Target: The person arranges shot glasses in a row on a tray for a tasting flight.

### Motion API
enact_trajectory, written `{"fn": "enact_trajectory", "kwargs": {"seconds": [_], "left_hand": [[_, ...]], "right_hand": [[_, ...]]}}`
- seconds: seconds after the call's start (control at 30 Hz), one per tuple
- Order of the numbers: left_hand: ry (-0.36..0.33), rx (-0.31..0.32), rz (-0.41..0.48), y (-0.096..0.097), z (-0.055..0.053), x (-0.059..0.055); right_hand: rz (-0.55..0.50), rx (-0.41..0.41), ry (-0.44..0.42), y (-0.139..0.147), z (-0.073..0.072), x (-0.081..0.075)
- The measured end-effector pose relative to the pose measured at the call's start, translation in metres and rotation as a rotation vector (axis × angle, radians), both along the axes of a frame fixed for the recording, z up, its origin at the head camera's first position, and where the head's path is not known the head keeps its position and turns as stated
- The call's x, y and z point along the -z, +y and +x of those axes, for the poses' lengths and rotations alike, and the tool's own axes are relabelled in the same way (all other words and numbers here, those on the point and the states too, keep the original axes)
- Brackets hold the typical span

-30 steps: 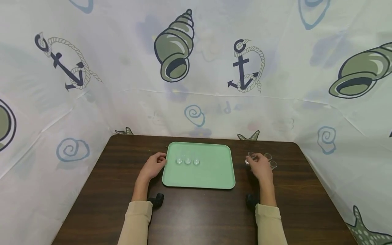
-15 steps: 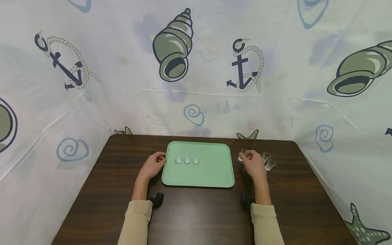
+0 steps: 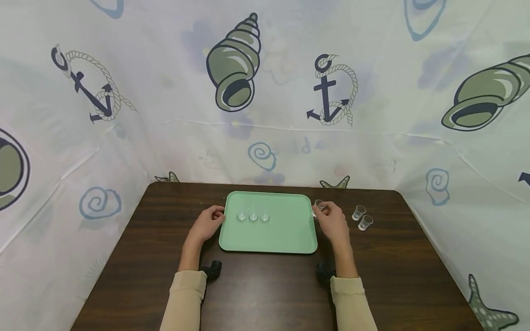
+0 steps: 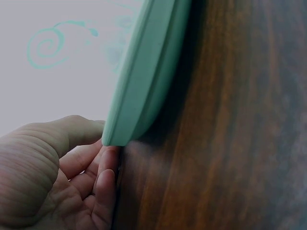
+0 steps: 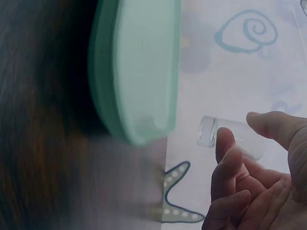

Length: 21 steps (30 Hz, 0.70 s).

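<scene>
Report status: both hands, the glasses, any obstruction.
Left hand holding tray by left rim. Right hand pinching glass at tray's right edge. Three glasses on tray, two more glasses on table. Nothing visible in the way.

The right hand (image 5: pixel 261 179) holds a small clear glass (image 5: pixel 245 135), with the thumb on one side and the fingers (image 5: pixel 228 163) curled on the other. In this view the glass lies sideways, its thick base pointing left toward a pale green tray (image 5: pixel 146 67), with a gap between them. The tray's rounded corner and raised rim show at the dark brown surface (image 5: pixel 48 158), which looks blurred. Behind the glass is a white backdrop (image 5: pixel 196 91) printed with a blue spiral shell (image 5: pixel 247 31) and a spotted green starfish (image 5: pixel 177 214).
</scene>
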<state>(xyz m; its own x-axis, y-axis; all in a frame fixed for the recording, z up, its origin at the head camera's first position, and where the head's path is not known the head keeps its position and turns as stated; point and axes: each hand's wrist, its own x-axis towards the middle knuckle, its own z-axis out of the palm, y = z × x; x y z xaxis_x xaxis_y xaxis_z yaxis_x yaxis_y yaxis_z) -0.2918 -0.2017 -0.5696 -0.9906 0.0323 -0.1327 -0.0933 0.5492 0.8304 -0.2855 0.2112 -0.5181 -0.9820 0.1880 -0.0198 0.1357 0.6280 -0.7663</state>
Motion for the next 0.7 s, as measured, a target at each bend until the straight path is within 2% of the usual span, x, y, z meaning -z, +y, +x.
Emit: {"fn": "enact_trajectory", "kwargs": {"seconds": [0.3,0.7], "left_hand": [[-0.007,0.001,0.008,0.0,0.002,-0.001],[-0.007,-0.003,0.007,0.001,0.002,-0.006]], "right_hand": [[-0.027,-0.043,-0.006,-0.022,0.001,0.0],[-0.026,-0.148,-0.016,-0.049,-0.001,0.004]]}}
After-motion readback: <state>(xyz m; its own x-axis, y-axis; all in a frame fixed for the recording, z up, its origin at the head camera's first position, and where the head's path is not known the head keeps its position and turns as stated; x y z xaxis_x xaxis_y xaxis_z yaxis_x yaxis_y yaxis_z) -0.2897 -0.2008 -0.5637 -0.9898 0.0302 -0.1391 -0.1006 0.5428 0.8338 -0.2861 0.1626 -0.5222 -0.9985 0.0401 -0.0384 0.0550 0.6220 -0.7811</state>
